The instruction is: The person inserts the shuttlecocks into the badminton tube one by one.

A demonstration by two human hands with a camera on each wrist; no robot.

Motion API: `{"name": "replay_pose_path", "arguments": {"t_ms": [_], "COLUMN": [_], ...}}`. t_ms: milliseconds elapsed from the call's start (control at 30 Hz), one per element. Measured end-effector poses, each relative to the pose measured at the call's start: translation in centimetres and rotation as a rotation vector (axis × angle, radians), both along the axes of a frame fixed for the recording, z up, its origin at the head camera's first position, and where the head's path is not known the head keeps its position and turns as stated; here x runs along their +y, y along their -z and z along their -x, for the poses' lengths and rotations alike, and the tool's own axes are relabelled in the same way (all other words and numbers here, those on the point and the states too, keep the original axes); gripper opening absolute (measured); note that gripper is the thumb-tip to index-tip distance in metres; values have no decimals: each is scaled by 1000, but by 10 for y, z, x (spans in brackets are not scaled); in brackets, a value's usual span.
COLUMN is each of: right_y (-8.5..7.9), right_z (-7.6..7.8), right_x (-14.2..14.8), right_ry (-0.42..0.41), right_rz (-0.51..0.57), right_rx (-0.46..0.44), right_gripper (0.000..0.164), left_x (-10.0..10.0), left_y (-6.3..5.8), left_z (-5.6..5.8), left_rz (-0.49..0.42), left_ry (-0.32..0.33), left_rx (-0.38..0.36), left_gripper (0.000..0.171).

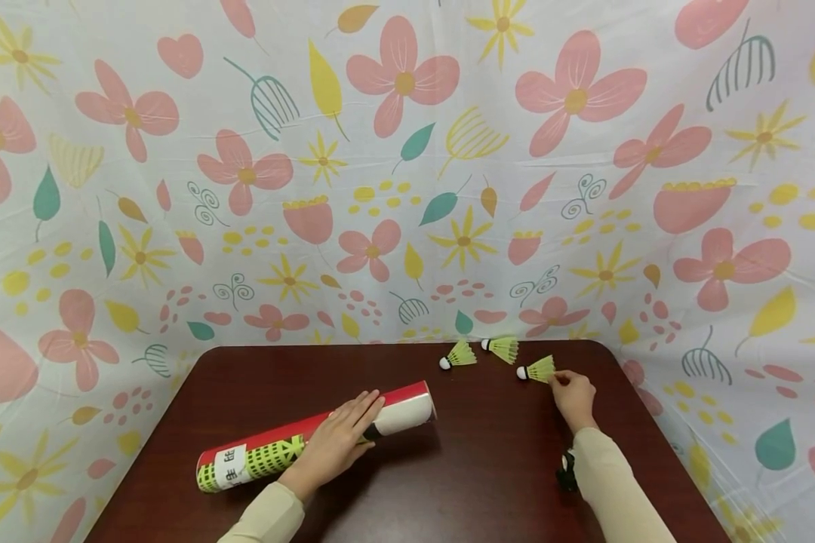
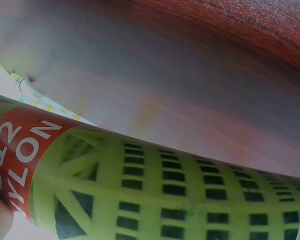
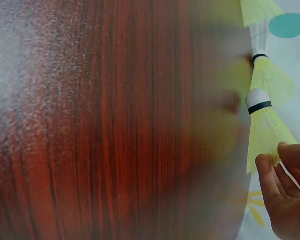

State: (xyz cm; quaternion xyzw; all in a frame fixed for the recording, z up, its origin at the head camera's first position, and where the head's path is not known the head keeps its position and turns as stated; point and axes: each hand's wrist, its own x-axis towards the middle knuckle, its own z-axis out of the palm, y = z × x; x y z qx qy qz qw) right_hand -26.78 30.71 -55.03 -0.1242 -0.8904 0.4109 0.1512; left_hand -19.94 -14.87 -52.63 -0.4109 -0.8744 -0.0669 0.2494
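A red, white and yellow-green shuttlecock tube [image 1: 265, 457] lies slantwise on the dark wooden table, its white end toward the right. My left hand [image 1: 339, 437] rests over the tube's middle with fingers stretched across it. In the left wrist view the tube [image 2: 155, 190] shows a window pattern and the word NYLON. At the right, my right hand [image 1: 574, 398] pinches the skirt edge of a yellow shuttlecock [image 1: 538, 369] between thumb and fingertips. That same shuttlecock [image 3: 265, 125], with white cork and black band, points away from the fingers in the right wrist view.
Two more yellow shuttlecocks lie near the table's back edge, one [image 1: 459, 356] to the left and another [image 1: 501, 348] behind the pinched one. A floral cloth [image 1: 394, 181] hangs behind the table [image 1: 489, 467]. A dark device [image 1: 567, 472] sits at the right wrist.
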Motion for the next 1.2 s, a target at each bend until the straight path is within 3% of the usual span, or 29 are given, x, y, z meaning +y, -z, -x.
{"name": "replay_pose_path", "arguments": {"t_ms": [533,867,1200], "right_y": [-14,-29,-42], "right_z": [-13,-26,-43], "right_x": [-14,-35,-61], "right_ry": [-40,-147,-227], "right_rz": [-40,-15,55], "right_rx": [88,119,83], "right_gripper": [19,19,15], "left_x": [2,2,3], "left_y": [-4,-7,-7], "left_z": [-2,0,-2], "left_rz": [4,4,11], "left_ry": [-10,-10,-16], "left_rx": [-11,2,-14], "left_gripper": [85,86,85]}}
